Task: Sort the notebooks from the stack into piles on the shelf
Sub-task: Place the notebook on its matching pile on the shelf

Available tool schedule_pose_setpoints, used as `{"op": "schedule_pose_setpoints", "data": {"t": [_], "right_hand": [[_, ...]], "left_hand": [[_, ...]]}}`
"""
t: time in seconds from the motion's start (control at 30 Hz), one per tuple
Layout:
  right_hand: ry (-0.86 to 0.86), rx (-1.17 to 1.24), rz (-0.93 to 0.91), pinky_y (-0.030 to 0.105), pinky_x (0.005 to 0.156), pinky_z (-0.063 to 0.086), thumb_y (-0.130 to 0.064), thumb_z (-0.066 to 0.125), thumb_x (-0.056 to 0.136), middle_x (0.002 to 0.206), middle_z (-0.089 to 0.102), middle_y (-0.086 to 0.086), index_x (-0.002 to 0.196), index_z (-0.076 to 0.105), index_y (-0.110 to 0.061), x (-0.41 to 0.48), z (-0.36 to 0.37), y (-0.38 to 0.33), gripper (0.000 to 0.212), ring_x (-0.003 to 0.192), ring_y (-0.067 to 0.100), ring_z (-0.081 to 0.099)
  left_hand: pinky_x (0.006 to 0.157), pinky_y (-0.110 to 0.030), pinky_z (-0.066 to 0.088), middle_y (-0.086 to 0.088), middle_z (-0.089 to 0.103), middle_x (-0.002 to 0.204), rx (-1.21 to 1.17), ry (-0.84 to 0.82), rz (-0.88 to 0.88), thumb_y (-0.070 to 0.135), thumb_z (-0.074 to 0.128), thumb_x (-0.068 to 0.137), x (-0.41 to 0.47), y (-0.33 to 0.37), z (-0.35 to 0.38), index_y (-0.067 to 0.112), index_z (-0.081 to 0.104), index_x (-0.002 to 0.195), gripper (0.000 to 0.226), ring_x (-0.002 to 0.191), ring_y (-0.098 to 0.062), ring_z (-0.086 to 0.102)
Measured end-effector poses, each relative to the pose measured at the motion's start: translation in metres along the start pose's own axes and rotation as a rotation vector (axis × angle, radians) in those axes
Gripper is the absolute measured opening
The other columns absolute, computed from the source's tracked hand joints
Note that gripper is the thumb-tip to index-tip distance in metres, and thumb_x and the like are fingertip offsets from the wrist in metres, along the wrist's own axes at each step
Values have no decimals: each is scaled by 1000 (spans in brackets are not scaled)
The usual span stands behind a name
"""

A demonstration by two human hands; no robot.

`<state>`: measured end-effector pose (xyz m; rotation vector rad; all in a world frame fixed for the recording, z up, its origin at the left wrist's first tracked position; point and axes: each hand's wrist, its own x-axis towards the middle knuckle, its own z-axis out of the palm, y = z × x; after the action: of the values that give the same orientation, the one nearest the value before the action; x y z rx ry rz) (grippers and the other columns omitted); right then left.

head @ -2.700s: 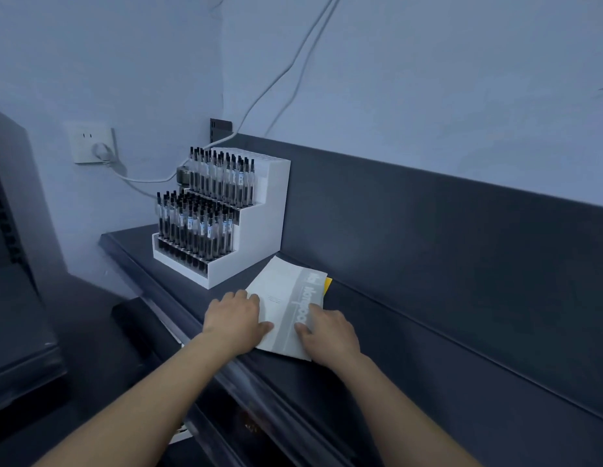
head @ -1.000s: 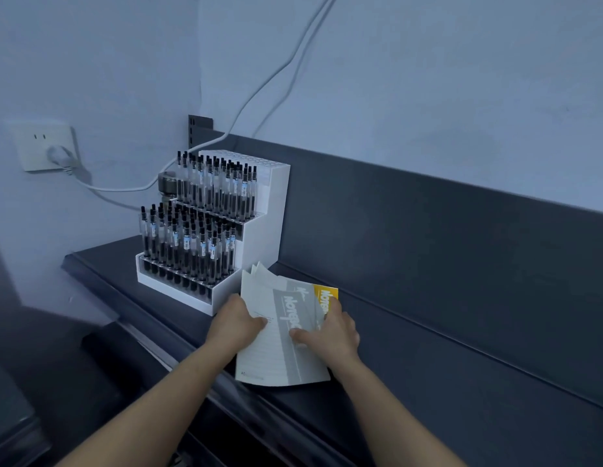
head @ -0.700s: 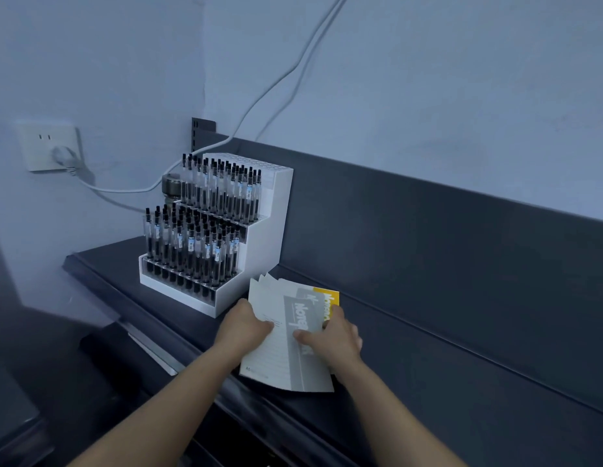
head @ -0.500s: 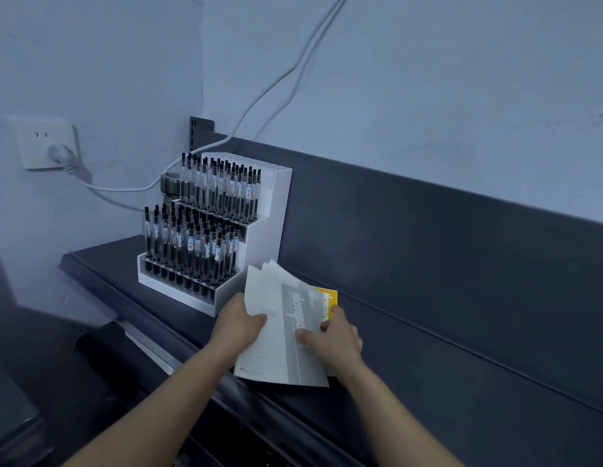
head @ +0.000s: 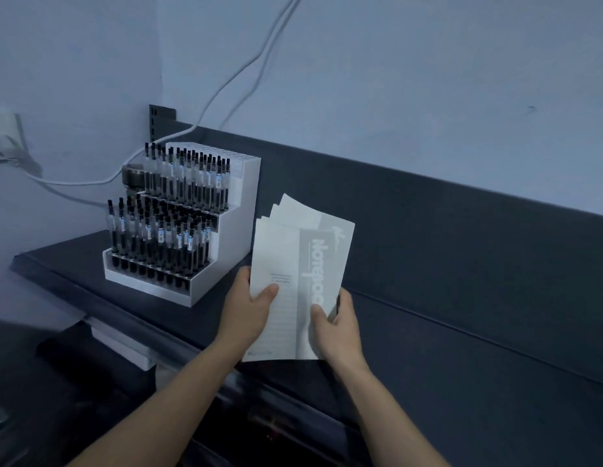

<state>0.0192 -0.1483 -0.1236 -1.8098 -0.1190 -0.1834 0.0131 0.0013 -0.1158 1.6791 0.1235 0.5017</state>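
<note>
Standing at left on the dark shelf [head: 462, 348]: white tiered pen rack [head: 205, 237], full of pens. Just right of it: fanned stack of notebooks [head: 293, 264], raised off the shelf, tilted. Left hand [head: 248, 313] grips its left edge, thumb on top; right hand [head: 337, 323] clasps its lower right edge.

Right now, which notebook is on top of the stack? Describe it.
On the dark shelf, just right of the white pen rack, both hands hold a fanned stack. The top notebook is pale, alone showing a grey vertical band with white lettering.
</note>
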Motion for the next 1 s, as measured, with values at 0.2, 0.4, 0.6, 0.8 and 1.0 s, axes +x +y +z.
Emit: {"op": "schedule_pose_setpoints", "data": {"t": [0.2, 0.4, 0.6, 0.8, 1.0], "right_hand": [[183, 13, -76, 10, 76, 43, -7, 50, 95, 107, 56, -25, 135, 42, -22, -22, -40, -3, 43, 98, -8, 55], [386, 22, -96, 12, 80, 44, -9, 52, 94, 103, 55, -28, 134, 45, -25, -46, -105, -4, 44, 95, -8, 56], [468, -29, -67, 25, 86, 47, -12, 53, 93, 98, 56, -31, 132, 48, -29, -85, -183, 2, 42, 91, -8, 56], [443, -128, -23, 37, 92, 52, -16, 53, 91, 110, 63, -22, 133, 45, -35, -138, -272, 13, 47, 101, 5, 61], [477, -276, 49, 43, 90, 53, -16, 50, 91, 109, 63, -15, 137, 38, -37, -180, -350, 17, 52, 97, 12, 62]], "left_hand": [[83, -26, 43, 15, 59, 105, 64, -164, 15, 27, 59, 92, -25, 16, 32, 23, 45, 121, 33, 101, -11, 57], [91, -23, 40, 12, 56, 119, 71, -372, 96, 11, 57, 92, -63, 41, 81, 23, 40, 135, 47, 112, -9, 54], [89, -27, 43, 9, 57, 114, 82, -385, 119, 12, 58, 92, -118, 58, 140, 16, 43, 133, 44, 108, -12, 55], [83, -19, 37, 12, 53, 109, 60, -411, 155, 7, 56, 92, -194, 82, 205, 14, 43, 133, 43, 102, -7, 52], [84, -19, 36, 11, 51, 111, 67, -484, 162, 8, 55, 94, -256, 107, 262, 12, 41, 135, 43, 102, -7, 50]]}}
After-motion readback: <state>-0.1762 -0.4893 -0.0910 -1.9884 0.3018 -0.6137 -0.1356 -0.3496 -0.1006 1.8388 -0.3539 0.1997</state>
